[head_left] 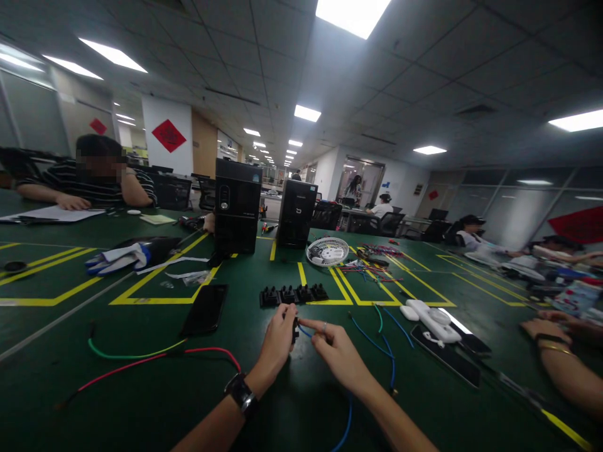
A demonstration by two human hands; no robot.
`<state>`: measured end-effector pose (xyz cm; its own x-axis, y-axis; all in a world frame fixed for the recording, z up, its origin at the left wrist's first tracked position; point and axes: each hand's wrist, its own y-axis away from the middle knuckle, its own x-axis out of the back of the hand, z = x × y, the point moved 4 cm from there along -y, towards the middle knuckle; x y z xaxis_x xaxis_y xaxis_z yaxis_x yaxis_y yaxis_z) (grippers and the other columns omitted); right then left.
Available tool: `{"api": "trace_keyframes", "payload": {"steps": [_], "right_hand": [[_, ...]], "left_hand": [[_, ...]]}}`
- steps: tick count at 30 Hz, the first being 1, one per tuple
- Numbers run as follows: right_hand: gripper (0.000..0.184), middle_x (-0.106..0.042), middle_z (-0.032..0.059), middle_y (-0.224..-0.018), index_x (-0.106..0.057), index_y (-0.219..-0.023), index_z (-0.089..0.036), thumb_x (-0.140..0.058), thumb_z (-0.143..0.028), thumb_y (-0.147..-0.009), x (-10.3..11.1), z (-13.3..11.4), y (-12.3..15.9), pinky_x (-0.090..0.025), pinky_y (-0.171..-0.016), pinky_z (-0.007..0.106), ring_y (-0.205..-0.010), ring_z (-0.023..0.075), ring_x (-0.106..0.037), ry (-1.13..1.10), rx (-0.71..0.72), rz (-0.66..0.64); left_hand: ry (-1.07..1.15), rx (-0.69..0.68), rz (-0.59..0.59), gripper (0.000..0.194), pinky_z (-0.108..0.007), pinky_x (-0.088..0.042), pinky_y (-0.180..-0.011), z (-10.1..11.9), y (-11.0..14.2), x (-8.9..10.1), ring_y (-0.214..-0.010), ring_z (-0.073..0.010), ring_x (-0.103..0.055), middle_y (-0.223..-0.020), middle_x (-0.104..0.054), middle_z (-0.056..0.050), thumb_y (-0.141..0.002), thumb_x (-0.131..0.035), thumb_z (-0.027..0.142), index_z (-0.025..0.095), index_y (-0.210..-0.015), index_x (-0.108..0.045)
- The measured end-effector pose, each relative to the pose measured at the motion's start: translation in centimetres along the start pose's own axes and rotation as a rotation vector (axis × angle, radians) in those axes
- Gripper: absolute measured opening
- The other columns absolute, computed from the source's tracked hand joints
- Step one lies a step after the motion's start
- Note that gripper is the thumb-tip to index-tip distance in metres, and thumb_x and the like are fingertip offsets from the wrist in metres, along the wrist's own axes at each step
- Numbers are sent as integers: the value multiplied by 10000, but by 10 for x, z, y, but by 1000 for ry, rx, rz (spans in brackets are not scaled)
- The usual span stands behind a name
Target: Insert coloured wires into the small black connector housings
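My left hand [277, 336], with a dark watch on its wrist, is closed around a small black block-shaped part [295, 331]. My right hand [336, 351] pinches a blue wire [306, 333] close to that part, its index finger reaching the part's side. Whether the wire's end sits inside the part is hidden by my fingers. A blue wire [347, 427] also hangs below my right hand. Just beyond my hands stands a row of several similar black parts [294, 295]. To the left lie a red wire [141, 363] and a green wire [127, 356].
A black phone [206, 309] lies left of my hands. On the right are blue wires [389, 355], a white device [431, 320] and another phone [445, 356]. Two black computer cases [238, 207] and a white basket [327, 252] stand farther back. Another person's hand [549, 329] rests at right.
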<state>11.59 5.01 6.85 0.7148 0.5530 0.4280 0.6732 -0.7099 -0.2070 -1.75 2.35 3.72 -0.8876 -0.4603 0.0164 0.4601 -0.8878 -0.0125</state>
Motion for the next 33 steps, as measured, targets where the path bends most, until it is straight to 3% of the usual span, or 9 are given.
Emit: {"api": "trace_keyframes", "payload": {"steps": [2, 5, 12, 18, 21, 26, 30, 33], "right_hand": [[453, -563, -15, -684, -629, -1192, -186, -409, -153, -797, 1, -1, 0, -289, -507, 205, -536, 96, -353, 34, 39, 3], [491, -591, -18, -724, -640, -1180, -223, -395, -117, -768, 5, -5, 1, -291, -506, 197, -537, 91, -357, 69, 90, -39], [482, -349, -73, -491, -668, -1142, -191, -410, -117, -741, 9, 5, 3, -173, -425, 182, -439, 67, -220, 14, 20, -89], [477, -370, -72, -483, -685, -1113, -229, -420, -117, -733, 2, 16, 2, -172, -430, 181, -447, 67, -233, -6, 18, -83], [454, -453, -62, -524, -667, -1143, -223, -429, -143, -765, -7, 16, 4, -220, -442, 176, -458, 69, -265, -44, 12, -58], [422, -617, -10, -735, -614, -1213, -224, -389, -194, -857, -19, 3, 8, -403, -609, 208, -616, 111, -489, -101, 148, -16], [367, -562, -30, -607, -644, -1152, -200, -462, -195, -833, 2, -2, 2, -352, -523, 188, -522, 100, -434, 64, 112, 27], [238, -524, -36, -556, -697, -979, -172, -530, -237, -822, 17, -5, -3, -282, -471, 184, -490, 91, -399, 165, 60, 100]], "left_hand": [[-16, -26, -13, 381, -170, -280, -349, -1, -1, 0, -405, -88, -436, -547, -420, 63, -829, -386, 568, 204, -831, -500], [-24, -37, -60, 392, -184, -289, -333, -7, -4, -4, -387, -93, -420, -527, -405, 69, -803, -419, 584, 199, -797, -493], [-30, 61, -103, 440, -185, -228, -265, -20, -7, -12, -301, -98, -411, -506, -392, 78, -778, -385, 628, 199, -793, -484], [7, 133, -25, 492, -188, -247, -287, -18, 1, -10, -294, -113, -419, -441, -413, 75, -707, -445, 670, 194, -817, -505], [94, 189, 10, 544, -178, -223, -298, -18, 1, -10, -309, -139, -457, -416, -463, 49, -688, -440, 693, 189, -875, -520], [228, 194, 9, 644, -180, -238, -308, -17, 0, -4, -326, -139, -453, -398, -482, 32, -680, -416, 746, 172, -949, -530], [98, 134, 14, 678, -157, -208, -310, -20, -3, -2, -350, -130, -470, -434, -478, 41, -686, -386, 772, 178, -981, -533], [77, 129, -7, 675, -154, -188, -295, -22, -4, -6, -321, -130, -448, -406, -440, 54, -689, -391, 771, 174, -976, -521]]}}
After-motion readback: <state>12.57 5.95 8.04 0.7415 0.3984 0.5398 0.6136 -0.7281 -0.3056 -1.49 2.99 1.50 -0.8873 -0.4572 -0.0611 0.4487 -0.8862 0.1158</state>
